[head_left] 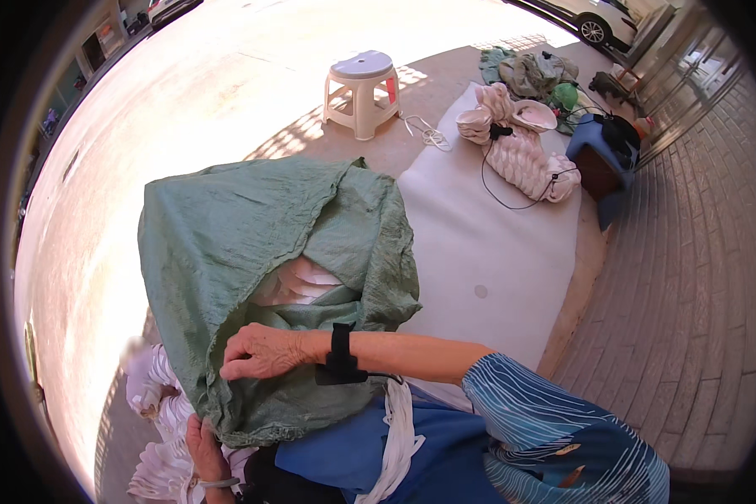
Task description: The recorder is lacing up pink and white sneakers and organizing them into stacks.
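Note:
A large green woven sack (227,244) stands in front of me with its mouth gaping toward me. Pale pinkish layered pieces (302,281) show inside the opening. My left hand (206,454) is closed on the sack's lower left rim. Across the mouth reaches my right arm, with a black strap at the wrist. My right hand (265,350) is closed at the sack's left edge, its fingertips partly hidden against the fabric. Beside my left hand, more pale, ruffled pieces (164,466) lie bundled on the ground, partly covered by the sack.
A pale mat (487,260) lies right of the sack. On its far end rests a pinkish-white bundle (521,160) with a black cord. Beyond are a plastic stool (361,92), coiled white string (427,132), a blue seat-like object (601,160), crumpled sacks (533,74) and a parked car (596,23).

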Motion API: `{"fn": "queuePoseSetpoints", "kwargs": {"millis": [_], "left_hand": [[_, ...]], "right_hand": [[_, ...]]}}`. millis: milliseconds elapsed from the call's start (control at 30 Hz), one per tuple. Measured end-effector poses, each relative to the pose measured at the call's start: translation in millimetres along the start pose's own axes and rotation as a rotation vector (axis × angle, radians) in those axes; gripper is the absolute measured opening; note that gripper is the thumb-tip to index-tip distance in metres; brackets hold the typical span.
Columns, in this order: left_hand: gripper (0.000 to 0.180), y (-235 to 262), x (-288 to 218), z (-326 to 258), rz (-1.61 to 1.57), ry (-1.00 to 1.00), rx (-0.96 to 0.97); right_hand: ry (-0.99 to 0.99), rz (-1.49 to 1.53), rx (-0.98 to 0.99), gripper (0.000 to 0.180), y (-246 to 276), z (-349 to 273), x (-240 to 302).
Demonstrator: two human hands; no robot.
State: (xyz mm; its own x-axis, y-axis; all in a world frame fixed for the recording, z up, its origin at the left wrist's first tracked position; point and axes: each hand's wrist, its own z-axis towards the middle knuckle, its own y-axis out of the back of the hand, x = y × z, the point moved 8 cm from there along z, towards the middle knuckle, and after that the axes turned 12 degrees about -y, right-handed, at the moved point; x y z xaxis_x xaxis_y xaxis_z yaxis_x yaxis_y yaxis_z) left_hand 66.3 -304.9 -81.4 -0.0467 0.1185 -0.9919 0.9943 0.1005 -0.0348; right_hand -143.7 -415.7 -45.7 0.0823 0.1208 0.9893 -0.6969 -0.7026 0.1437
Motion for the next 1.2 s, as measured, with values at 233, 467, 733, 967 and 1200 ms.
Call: {"fn": "queuePoseSetpoints", "kwargs": {"millis": [233,467,733,967,1200], "left_hand": [[0.046,60.5,-12.9,42.4,-0.419,0.063,-0.221],[0.047,86.1,22.0,42.4,-0.288,0.014,-0.216],[0.048,107.2,56.8,20.5,-0.102,-0.016,-0.24],[0.049,138.0,66.5,-16.4,0.061,-0.093,-0.296],[0.051,160.1,63.0,-49.6,0.217,-0.184,-0.344]], "right_hand": [[-0.13,-0.533,-0.64,0.033,107.2,-14.7,-100.6],[-0.19,-0.984,-0.948,0.041,88.1,-27.8,-69.3],[-0.34,-1.126,-0.609,0.051,76.8,4.8,-138.1],[0.036,-1.201,-0.97,0.039,122.9,-17.8,-114.3],[-0.377,-0.549,-0.892,0.019,105.0,-55.4,-78.4]]}}
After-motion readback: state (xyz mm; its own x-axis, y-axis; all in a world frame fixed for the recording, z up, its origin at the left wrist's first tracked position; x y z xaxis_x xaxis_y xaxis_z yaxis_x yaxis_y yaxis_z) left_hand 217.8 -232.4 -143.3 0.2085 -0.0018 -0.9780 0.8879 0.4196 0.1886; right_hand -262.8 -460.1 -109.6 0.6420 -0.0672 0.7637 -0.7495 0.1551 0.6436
